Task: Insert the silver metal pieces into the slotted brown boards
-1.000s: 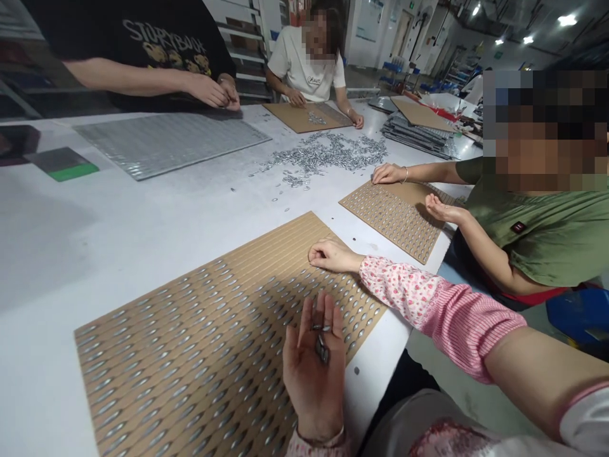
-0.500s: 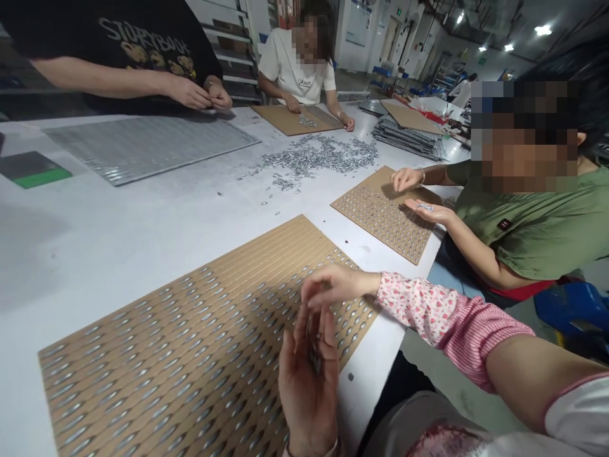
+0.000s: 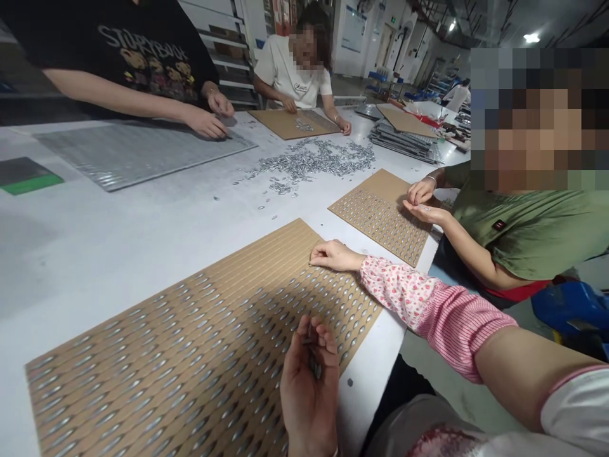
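Note:
My left hand [image 3: 310, 387] is cupped palm up over the near part of a brown cardboard sheet [image 3: 266, 263]. Several small silver leaf-shaped metal pieces [image 3: 314, 367] lie in its curled fingers. My right hand [image 3: 337, 255], in a pink patterned sleeve, reaches to the sheet's far right side. Its thumb and forefinger are pinched together at the sheet's surface, with a tiny piece just showing at the tips. Rows of the same silver pieces cover much of the sheet; a ribbed bare strip runs along its far middle.
A loose pile of silver pieces [image 3: 314, 158] lies mid-table. A co-worker at right works over a second cardboard sheet [image 3: 364, 184]. Two others work across the table, one at a grey sheet [image 3: 143, 149]. Stacked grey sheets [image 3: 404, 141] stand at the back right.
My right hand has moved from above my left fingers, away to the far right part of the sheet. My left hand stays cupped. The co-worker opposite has reached down to the grey sheet.

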{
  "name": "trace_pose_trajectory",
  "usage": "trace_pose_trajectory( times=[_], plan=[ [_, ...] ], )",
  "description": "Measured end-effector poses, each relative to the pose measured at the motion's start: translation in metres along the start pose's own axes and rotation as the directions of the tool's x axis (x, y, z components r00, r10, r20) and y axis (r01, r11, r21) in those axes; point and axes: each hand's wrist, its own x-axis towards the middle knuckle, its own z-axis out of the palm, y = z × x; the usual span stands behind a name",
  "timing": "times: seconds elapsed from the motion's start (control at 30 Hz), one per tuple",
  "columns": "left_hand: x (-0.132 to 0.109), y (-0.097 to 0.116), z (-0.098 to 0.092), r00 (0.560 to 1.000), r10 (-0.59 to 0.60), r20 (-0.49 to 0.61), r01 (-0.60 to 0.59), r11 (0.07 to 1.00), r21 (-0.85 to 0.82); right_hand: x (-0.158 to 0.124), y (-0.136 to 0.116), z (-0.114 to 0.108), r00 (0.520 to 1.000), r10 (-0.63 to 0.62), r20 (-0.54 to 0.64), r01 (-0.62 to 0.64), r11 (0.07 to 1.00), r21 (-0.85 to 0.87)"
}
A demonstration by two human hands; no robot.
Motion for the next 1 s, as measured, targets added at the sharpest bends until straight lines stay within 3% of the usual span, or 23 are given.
trace_pose_trajectory(
  times=[0.27,0.43,0.5,0.57,0.6,0.7,0.8,0.87,0.93,1.0],
  plan=[
    [0.000,-0.002,-0.005,1.000,0.027,-0.011,-0.027,0.999,0.043,0.007,-0.001,0.005,0.998,0.018,-0.063,-0.030,0.981,-0.193],
    [-0.007,-0.005,0.001,0.991,0.092,0.100,-0.092,0.996,0.001,0.002,-0.004,0.003,0.994,0.002,-0.110,-0.022,0.984,-0.175],
    [-0.009,-0.006,0.004,0.988,0.087,0.125,-0.086,0.996,-0.010,-0.006,-0.013,0.001,0.990,-0.032,-0.135,0.015,0.992,-0.127],
    [-0.009,-0.006,0.007,0.990,0.071,0.121,-0.069,0.997,-0.022,-0.018,-0.028,-0.001,0.987,-0.149,-0.055,0.147,0.988,-0.052],
    [-0.009,-0.006,0.007,0.991,0.068,0.116,-0.066,0.997,-0.027,-0.025,-0.037,-0.002,0.969,-0.245,0.029,0.245,0.969,-0.013],
    [-0.006,-0.004,0.001,0.993,0.041,0.115,-0.040,0.999,-0.013,-0.044,-0.064,0.002,0.828,-0.484,0.283,0.503,0.864,0.006],
    [-0.002,0.000,-0.008,0.992,0.003,0.125,-0.005,1.000,0.017,-0.057,-0.081,0.010,0.742,-0.547,0.387,0.612,0.788,-0.060],
    [-0.002,0.001,-0.010,0.988,-0.010,0.156,0.005,0.999,0.036,-0.059,-0.084,0.013,0.721,-0.557,0.412,0.618,0.786,-0.019],
    [-0.003,0.000,-0.010,0.978,0.010,0.208,-0.021,0.999,0.047,-0.057,-0.079,0.011,0.771,-0.515,0.375,0.524,0.847,0.088],
    [-0.005,-0.002,-0.007,0.970,0.049,0.238,-0.060,0.997,0.040,-0.050,-0.067,0.004,0.881,-0.398,0.256,0.340,0.908,0.244]
  ],
)
